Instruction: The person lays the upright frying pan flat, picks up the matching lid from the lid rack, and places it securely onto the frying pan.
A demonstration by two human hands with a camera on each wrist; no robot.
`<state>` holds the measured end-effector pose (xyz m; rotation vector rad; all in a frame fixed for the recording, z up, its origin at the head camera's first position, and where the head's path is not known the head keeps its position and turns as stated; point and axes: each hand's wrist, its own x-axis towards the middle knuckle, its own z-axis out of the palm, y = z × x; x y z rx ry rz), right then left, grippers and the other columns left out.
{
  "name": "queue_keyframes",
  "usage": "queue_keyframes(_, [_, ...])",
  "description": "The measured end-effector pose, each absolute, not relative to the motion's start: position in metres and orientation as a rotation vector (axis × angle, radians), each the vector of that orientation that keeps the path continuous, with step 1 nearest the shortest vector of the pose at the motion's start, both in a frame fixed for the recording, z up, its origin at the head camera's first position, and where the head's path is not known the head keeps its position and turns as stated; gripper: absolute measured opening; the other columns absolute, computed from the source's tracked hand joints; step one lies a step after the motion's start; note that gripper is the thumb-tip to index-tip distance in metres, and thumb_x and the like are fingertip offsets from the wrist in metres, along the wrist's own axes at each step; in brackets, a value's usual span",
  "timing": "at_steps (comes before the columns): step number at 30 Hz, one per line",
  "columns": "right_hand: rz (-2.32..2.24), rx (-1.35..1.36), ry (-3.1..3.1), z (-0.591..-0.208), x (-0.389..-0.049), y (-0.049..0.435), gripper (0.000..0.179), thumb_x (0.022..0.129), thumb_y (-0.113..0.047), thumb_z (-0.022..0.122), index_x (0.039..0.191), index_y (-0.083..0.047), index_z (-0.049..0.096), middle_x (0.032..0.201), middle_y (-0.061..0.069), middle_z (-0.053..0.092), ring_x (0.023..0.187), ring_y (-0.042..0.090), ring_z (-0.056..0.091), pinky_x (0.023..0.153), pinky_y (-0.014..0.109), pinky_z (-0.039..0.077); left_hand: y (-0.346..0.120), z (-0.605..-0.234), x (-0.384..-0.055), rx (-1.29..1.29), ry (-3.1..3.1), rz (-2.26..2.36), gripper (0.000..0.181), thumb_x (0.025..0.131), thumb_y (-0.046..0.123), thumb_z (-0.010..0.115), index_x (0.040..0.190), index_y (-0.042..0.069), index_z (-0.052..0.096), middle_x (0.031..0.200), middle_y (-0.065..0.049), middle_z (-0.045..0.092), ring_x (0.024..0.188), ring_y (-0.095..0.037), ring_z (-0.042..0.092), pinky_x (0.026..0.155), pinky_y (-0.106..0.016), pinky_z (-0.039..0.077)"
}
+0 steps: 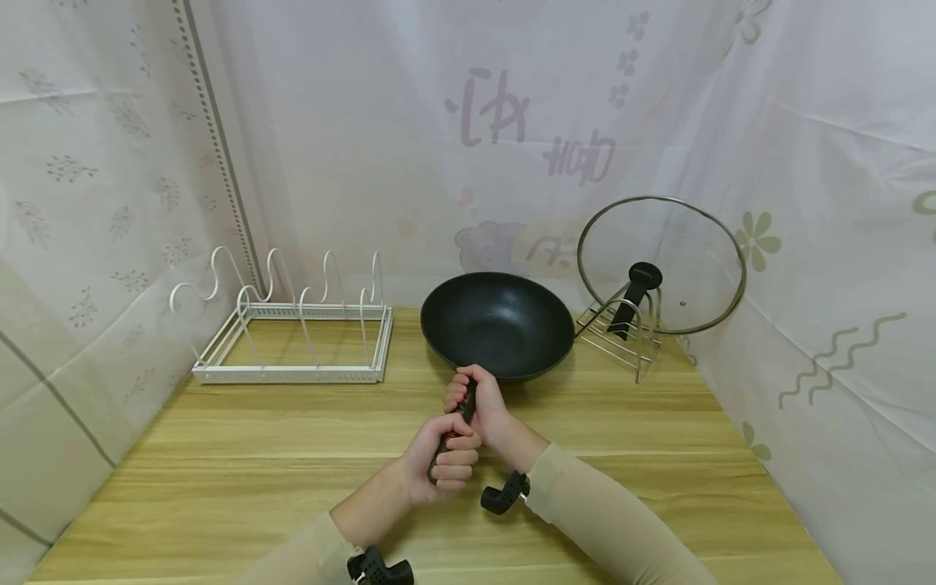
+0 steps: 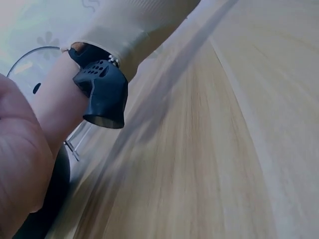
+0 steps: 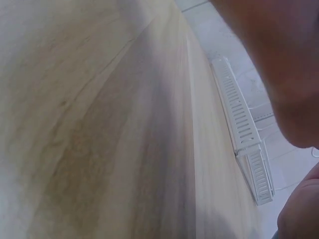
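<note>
A black wok stands in the middle of the head view, its dark handle pointing toward me. My left hand grips the rear end of that handle with fingers curled round it. Closer to the bowl, my right hand wraps round the handle too. The wok's inside faces up toward the camera and holds nothing visible. Whether its base touches the table cannot be told. In the left wrist view, part of the left palm shows, with the wok's dark edge below it.
Left of the wok, a white rack with curved upright dividers stands on the wooden table. At right, a glass lid with a black knob leans in a small wire stand. Printed curtains hang behind and beside the table.
</note>
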<state>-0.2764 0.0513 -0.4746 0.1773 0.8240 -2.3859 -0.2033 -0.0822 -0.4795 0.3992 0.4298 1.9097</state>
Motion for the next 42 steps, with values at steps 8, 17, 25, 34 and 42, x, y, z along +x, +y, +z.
queue_keyframes(8, [-2.331,0.223,1.104,-0.477,-0.275,0.051,0.037,0.111,-0.027,0.042,0.076,-0.021,0.052,0.067,-0.010,0.051,0.059,0.004,0.051,0.065,0.019,0.049,-0.082,-0.477,-0.199,0.306,0.708,1.996,0.038,0.104,0.024,0.029,0.069,0.021,0.043,0.057,0.013,0.046,0.047,0.000,0.049,0.048,-0.014,0.037])
queue_keyframes(17, [-2.267,0.199,1.199,-0.478,-0.269,0.062,0.022,0.107,-0.033,0.047,0.101,-0.013,0.055,0.089,0.000,0.063,0.085,0.016,0.067,0.088,0.030,0.059,-0.085,-0.478,-0.199,0.286,0.994,2.000,0.034,0.107,0.029,0.035,0.084,0.021,0.058,0.072,0.010,0.059,0.062,-0.004,0.061,0.063,-0.019,0.050])
queue_keyframes(25, [-2.152,0.111,1.407,-0.479,-0.263,0.078,0.051,0.107,-0.041,0.050,0.135,0.001,0.054,0.111,0.007,0.068,0.107,0.024,0.066,0.102,0.037,0.050,-0.095,-0.474,-0.205,0.358,1.202,1.894,0.047,0.113,0.047,0.029,0.114,0.017,0.066,0.100,0.003,0.079,0.088,-0.011,0.077,0.072,-0.027,0.057])
queue_keyframes(34, [-2.036,0.077,1.670,-0.477,-0.254,0.097,0.046,0.106,-0.044,0.053,0.127,-0.003,0.062,0.116,0.008,0.068,0.104,0.023,0.070,0.093,0.042,0.061,-0.115,-0.466,-0.204,0.326,1.640,1.737,0.071,0.114,0.058,0.026,0.120,-0.002,0.065,0.092,-0.004,0.076,0.080,-0.016,0.073,0.063,-0.030,0.051])
queue_keyframes(42, [-1.990,0.000,1.808,-0.474,-0.241,0.117,0.057,0.109,-0.039,0.052,0.143,0.006,0.057,0.132,0.020,0.071,0.113,0.027,0.074,0.099,0.051,0.064,-0.132,-0.459,-0.201,0.341,2.096,1.604,0.065,0.118,0.050,0.027,0.110,0.001,0.070,0.089,-0.007,0.073,0.072,-0.019,0.072,0.057,-0.033,0.054])
